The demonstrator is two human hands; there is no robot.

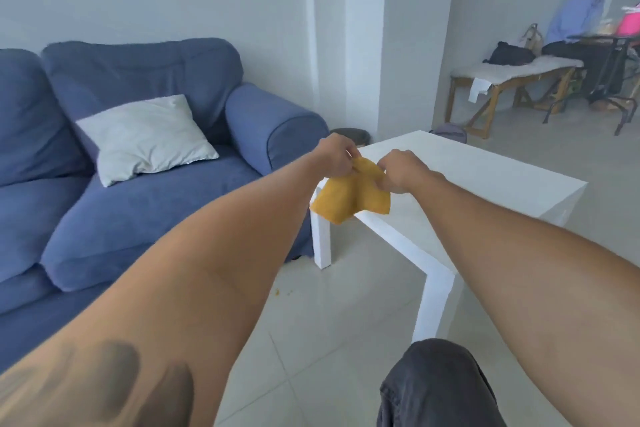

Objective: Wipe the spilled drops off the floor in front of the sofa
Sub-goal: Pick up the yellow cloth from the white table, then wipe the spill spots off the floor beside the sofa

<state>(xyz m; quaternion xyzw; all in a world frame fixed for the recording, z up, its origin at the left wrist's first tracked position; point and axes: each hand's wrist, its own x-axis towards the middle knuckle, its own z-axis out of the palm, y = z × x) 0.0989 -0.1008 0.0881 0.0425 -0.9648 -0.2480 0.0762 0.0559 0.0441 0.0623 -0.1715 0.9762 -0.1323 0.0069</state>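
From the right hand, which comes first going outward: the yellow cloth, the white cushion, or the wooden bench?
1. Yellow cloth: pinched in the right hand, over the white table's corner.
2. White cushion: left, on the sofa.
3. Wooden bench: far right, by the back wall.

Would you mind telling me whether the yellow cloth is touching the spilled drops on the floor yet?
Apart. The head view shows the yellow cloth held up at the white table by both hands, while the drops lie on the floor well below.

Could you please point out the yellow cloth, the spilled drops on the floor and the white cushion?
Yellow cloth (349,199): head view, middle of the hanging fabric.
Spilled drops (277,292): head view, largest yellowish spot.
White cushion (145,137): head view, centre.
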